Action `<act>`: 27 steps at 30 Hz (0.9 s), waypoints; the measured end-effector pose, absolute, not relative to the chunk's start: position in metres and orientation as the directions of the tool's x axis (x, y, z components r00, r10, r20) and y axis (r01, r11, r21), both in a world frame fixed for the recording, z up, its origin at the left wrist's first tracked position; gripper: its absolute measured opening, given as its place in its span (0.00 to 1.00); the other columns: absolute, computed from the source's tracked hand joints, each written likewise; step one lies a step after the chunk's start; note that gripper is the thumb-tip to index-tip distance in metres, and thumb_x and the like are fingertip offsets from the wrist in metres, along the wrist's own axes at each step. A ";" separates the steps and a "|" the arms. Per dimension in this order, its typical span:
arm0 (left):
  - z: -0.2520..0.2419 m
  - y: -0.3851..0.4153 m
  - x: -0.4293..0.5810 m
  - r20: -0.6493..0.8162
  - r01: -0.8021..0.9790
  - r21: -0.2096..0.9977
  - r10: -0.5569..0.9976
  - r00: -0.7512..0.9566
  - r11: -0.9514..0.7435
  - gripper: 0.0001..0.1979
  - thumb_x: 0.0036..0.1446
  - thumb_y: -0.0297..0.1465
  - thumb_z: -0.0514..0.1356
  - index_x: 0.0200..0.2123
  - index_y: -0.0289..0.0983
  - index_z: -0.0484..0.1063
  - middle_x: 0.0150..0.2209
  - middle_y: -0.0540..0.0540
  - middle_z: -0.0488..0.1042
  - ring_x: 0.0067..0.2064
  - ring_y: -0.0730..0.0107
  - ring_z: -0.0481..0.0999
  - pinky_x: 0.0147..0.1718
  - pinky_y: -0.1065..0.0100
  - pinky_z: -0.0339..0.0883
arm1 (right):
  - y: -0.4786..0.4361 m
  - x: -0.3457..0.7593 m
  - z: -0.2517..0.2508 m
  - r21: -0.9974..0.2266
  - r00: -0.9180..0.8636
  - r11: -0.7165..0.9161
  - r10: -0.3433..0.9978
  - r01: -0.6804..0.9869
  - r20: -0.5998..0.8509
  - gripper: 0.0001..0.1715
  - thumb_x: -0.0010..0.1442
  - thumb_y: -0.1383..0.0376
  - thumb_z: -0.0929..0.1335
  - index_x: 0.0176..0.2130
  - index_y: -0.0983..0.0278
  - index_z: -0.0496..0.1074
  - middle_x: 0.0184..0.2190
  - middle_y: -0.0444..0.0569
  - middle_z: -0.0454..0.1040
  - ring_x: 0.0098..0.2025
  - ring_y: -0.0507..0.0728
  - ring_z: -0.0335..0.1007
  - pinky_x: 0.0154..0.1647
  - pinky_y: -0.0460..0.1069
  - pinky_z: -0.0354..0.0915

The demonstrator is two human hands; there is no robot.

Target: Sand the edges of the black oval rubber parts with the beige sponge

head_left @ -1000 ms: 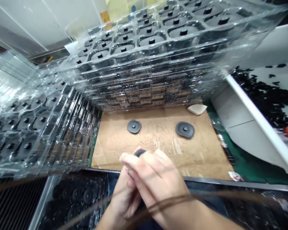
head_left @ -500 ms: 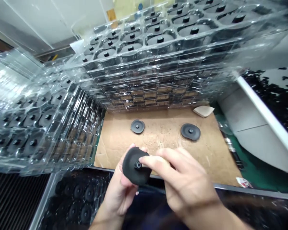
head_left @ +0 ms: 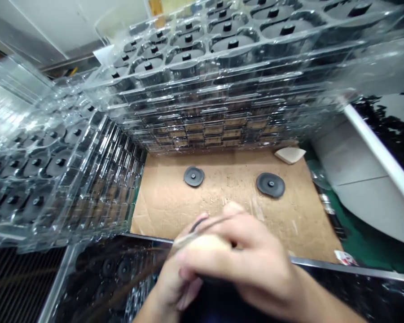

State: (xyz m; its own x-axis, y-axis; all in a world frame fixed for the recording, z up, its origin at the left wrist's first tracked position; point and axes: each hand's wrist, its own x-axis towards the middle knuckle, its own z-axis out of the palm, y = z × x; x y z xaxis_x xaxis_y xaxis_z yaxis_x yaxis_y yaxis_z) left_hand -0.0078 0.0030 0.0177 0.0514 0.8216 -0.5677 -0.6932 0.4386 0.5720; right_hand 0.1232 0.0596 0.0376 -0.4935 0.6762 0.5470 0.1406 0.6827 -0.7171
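Low in the middle of the head view, my left hand [head_left: 171,273] is closed on a black rubbery disc [head_left: 198,223], and only a thin dark edge of it shows. Curled over that disc, my right hand [head_left: 256,258] is closed too, its fingers smeared by motion and hiding most of the piece. Beyond the hands, two similar dark discs with small central studs lie on the cardboard: a smaller one [head_left: 193,176] at left and a more oval one [head_left: 270,184] at right.
A tall stack of clear plastic trays [head_left: 202,96] filled with studded discs stands behind the cardboard [head_left: 161,197]. Another tray stack [head_left: 101,179] rises at left. A white wedge [head_left: 290,155] lies at the back right, beside a white-edged bin [head_left: 379,141] near many small black parts.
My right hand has moved left and down over the disc in my left hand, covering its face and stud, which showed before. The view has shifted slightly.
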 end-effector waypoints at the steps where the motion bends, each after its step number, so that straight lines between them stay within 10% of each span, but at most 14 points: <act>1: 0.018 0.004 -0.009 -0.558 -0.701 0.555 0.825 0.084 0.447 0.33 0.28 0.39 0.71 0.44 0.40 0.73 0.39 0.45 0.77 0.48 0.51 0.72 0.48 0.59 0.65 | 0.062 0.129 0.034 -0.771 -0.460 0.607 0.750 0.194 0.475 0.15 0.62 0.69 0.60 0.44 0.57 0.72 0.35 0.44 0.74 0.35 0.51 0.68 0.37 0.47 0.64; 5: 0.017 0.010 -0.019 -0.501 -0.766 0.447 0.839 0.214 0.462 0.27 0.31 0.36 0.71 0.41 0.43 0.74 0.44 0.47 0.76 0.43 0.58 0.76 0.40 0.67 0.69 | 0.061 0.153 0.005 -0.870 -0.239 0.239 0.960 0.431 0.145 0.14 0.60 0.67 0.63 0.46 0.59 0.69 0.42 0.47 0.74 0.42 0.54 0.70 0.36 0.46 0.67; 9: 0.010 0.010 -0.024 -0.495 -0.797 0.390 0.835 0.241 0.461 0.30 0.29 0.36 0.71 0.43 0.42 0.73 0.47 0.45 0.75 0.43 0.57 0.76 0.35 0.69 0.71 | 0.039 0.159 -0.041 -0.823 -0.367 0.230 0.930 0.520 0.028 0.12 0.61 0.65 0.62 0.42 0.60 0.72 0.37 0.48 0.76 0.38 0.55 0.73 0.35 0.48 0.69; 16: 0.011 0.012 -0.017 -0.501 -0.777 0.388 0.821 0.273 0.495 0.28 0.34 0.36 0.70 0.44 0.41 0.73 0.47 0.43 0.75 0.44 0.54 0.75 0.30 0.72 0.71 | 0.046 0.166 -0.017 -0.794 -0.298 0.221 0.953 0.566 0.053 0.12 0.61 0.65 0.62 0.43 0.60 0.71 0.37 0.48 0.75 0.38 0.55 0.72 0.36 0.48 0.68; 21: 0.010 0.010 -0.011 -0.556 -0.726 0.445 0.797 0.235 0.524 0.25 0.36 0.32 0.70 0.43 0.39 0.73 0.41 0.45 0.77 0.43 0.60 0.75 0.42 0.68 0.68 | 0.054 0.154 0.049 -0.721 -0.471 0.612 0.766 0.326 0.437 0.17 0.60 0.71 0.61 0.47 0.59 0.69 0.34 0.46 0.76 0.32 0.54 0.69 0.33 0.49 0.64; 27: 0.006 0.004 -0.015 -0.560 -0.701 0.528 0.817 0.137 0.479 0.28 0.32 0.33 0.71 0.42 0.42 0.73 0.41 0.46 0.77 0.43 0.63 0.74 0.44 0.67 0.65 | 0.049 0.143 0.048 -0.704 -0.495 0.531 0.820 0.471 0.287 0.20 0.56 0.76 0.60 0.42 0.60 0.72 0.32 0.46 0.75 0.30 0.54 0.67 0.31 0.50 0.60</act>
